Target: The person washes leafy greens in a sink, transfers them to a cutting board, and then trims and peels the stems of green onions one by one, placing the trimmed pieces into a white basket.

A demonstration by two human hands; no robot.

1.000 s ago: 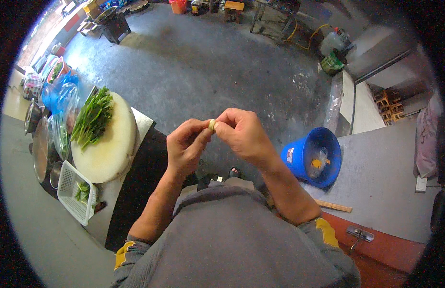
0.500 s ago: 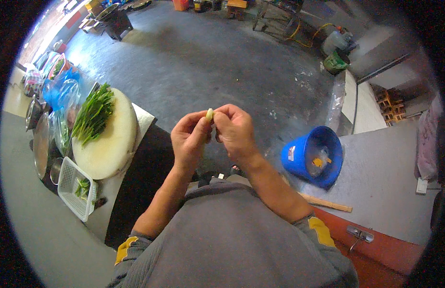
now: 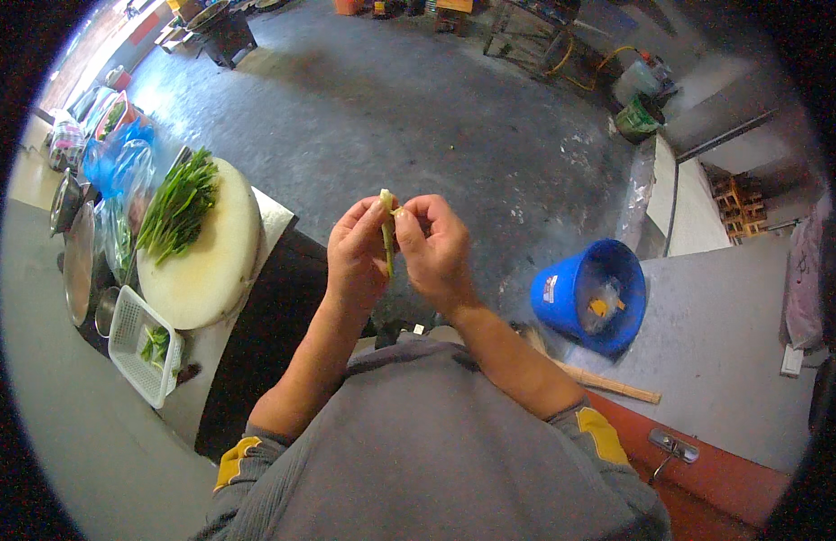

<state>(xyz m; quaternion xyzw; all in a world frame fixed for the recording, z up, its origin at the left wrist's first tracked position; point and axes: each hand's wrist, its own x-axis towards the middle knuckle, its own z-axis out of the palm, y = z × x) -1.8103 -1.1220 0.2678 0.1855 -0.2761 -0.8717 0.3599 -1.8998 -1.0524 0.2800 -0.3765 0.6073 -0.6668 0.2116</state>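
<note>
In front of my chest, my left hand (image 3: 357, 248) pinches a slim vegetable stalk (image 3: 387, 236), whitish at the top and green lower down, held roughly upright. Close beside it, my right hand (image 3: 434, 248) is closed, thumb against finger, on a small pale bit at the stalk's upper end. Whether that bit is still joined to the stalk is hard to see. To the left, a bunch of leafy green stalks (image 3: 178, 203) lies on a round, thick, pale chopping board (image 3: 229, 243). A white plastic basket (image 3: 129, 362) nearer me contains a few cut greens (image 3: 155, 345).
A blue bucket (image 3: 555, 302) with a plastic bag inside stands at my right, near a wooden stick (image 3: 612, 385). Blue and clear plastic bags (image 3: 120, 162) and metal bowls (image 3: 66, 200) crowd the counter beyond the board. A green tub (image 3: 639, 117) stands far right.
My hands have drawn slightly apart, showing more of the stalk, which now stands upright in my left hand. The right hand's pinch has shifted beside its top.
</note>
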